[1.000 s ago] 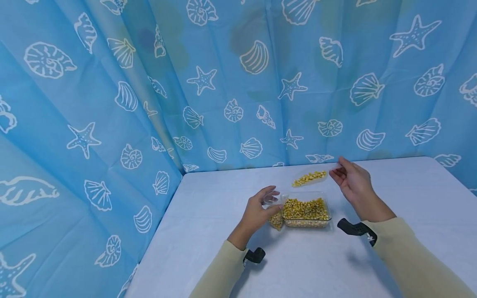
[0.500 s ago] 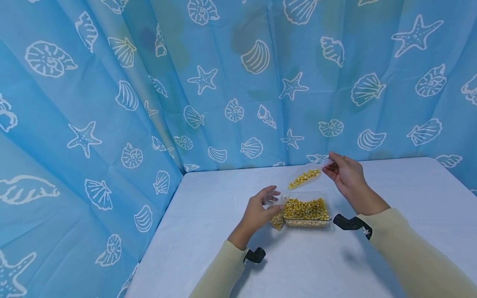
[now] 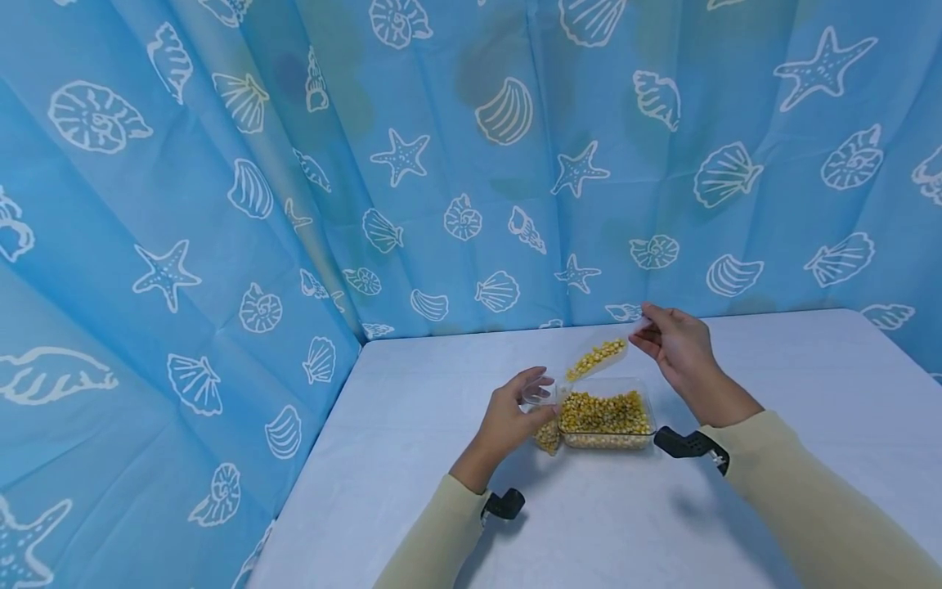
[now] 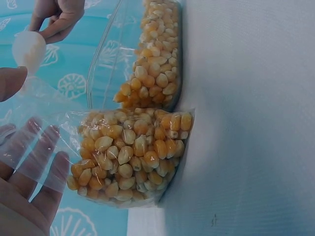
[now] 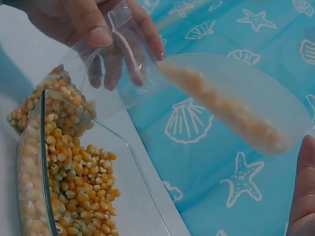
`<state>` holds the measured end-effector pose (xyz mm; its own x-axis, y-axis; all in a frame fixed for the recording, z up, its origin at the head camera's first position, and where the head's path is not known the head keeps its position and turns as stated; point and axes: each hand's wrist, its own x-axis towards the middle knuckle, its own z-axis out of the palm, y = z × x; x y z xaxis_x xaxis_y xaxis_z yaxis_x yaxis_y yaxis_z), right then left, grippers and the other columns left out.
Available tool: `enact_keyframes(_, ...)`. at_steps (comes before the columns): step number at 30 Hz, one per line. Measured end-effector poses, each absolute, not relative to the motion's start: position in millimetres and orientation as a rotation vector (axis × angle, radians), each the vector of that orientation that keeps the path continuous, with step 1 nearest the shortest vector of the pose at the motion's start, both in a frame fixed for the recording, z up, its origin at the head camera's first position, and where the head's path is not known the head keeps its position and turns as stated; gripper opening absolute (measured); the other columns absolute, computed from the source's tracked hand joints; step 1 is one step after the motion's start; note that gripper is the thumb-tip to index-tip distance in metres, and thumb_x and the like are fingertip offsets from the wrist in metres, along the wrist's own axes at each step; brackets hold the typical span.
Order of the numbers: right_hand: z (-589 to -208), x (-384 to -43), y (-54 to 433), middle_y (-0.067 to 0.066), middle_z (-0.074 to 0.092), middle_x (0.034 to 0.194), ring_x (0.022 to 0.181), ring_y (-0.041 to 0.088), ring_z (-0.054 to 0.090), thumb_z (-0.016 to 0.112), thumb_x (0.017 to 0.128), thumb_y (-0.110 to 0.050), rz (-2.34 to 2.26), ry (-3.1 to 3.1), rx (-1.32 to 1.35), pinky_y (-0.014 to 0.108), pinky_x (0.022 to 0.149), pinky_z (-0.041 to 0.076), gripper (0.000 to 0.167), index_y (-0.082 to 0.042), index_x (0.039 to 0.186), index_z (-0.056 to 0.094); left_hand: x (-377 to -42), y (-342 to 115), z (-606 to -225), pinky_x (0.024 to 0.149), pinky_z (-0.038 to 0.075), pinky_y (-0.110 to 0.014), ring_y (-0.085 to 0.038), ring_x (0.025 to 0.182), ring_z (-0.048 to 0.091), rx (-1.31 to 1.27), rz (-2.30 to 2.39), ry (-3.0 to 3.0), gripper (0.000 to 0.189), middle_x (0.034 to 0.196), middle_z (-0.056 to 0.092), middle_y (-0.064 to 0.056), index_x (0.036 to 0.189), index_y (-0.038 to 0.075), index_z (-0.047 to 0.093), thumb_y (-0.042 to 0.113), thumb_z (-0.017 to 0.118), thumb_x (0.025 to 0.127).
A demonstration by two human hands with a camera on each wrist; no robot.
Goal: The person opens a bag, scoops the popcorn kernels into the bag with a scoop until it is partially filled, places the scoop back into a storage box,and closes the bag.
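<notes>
My left hand (image 3: 506, 419) holds a clear zip bag (image 4: 54, 110) by its top, thumb on one side and fingers on the other. Corn kernels (image 4: 129, 160) fill the bag's lower part, which stands on the table. My right hand (image 3: 679, 350) pinches the handle end of a translucent scoop (image 5: 256, 91). A row of yellow kernels (image 3: 598, 357) lies along the scoop, which slants down toward the bag mouth. In the right wrist view, the scoop tip is by the left fingertips. Right beside the bag stands a rectangular glass container (image 5: 45, 162) with many corn kernels.
A white cloth covers the table (image 3: 589, 523). Behind and to the left hangs a blue curtain (image 3: 456, 164) with white shell and starfish prints. Each wrist carries a black camera mount, such as the right one (image 3: 684, 442).
My right hand has moved left with the loaded scoop, bringing its tip closer to the bag mouth, and the scoop has tilted more steeply. My left hand and the bag have stayed almost still.
</notes>
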<state>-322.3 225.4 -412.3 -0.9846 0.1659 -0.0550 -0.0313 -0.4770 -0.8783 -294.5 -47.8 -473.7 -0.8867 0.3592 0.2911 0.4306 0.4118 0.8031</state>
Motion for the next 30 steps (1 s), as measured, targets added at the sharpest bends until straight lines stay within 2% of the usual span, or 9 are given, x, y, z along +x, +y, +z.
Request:
enact_keyframes(7,-412.9,-322.8,223.6,0.009,0.058,0.087,0.074,0.016,0.063,0.072,0.088,-0.031,2.58,-1.557,-0.196,0.028,0.073,0.055,0.044,0.002,0.11,0.051,-295.1,-46.8,-473.7,0.095,0.045,-0.04,-0.004,0.105,0.059,-0.71,-1.496,-2.58,0.061,0.123,0.061,0.015,0.141,0.024,0.05,0.034,0.074,0.086)
enact_keyframes(21,-414.0,-319.8,223.6,0.01,0.061,0.086,0.073,0.015,0.065,0.073,0.088,-0.029,2.592,-1.545,-0.177,0.028,0.073,0.055,0.034,-0.002,0.101,0.057,-294.7,-47.0,-474.2,0.096,0.044,-0.04,-0.001,0.105,0.058,-0.707,-1.485,-2.581,0.059,0.123,0.061,0.017,0.141,0.025,0.05,0.032,0.074,0.087)
enact_keyframes(30,-413.1,-321.0,223.9,0.01,0.061,0.085,0.072,0.016,0.065,0.073,0.088,-0.028,2.574,-1.563,-0.172,0.028,0.072,0.056,0.041,0.003,0.105,0.054,-295.4,-46.5,-474.9,0.095,0.045,-0.041,-0.001,0.104,0.059,-0.702,-1.475,-2.582,0.06,0.122,0.061,0.017,0.141,0.023,0.05,0.035,0.074,0.087)
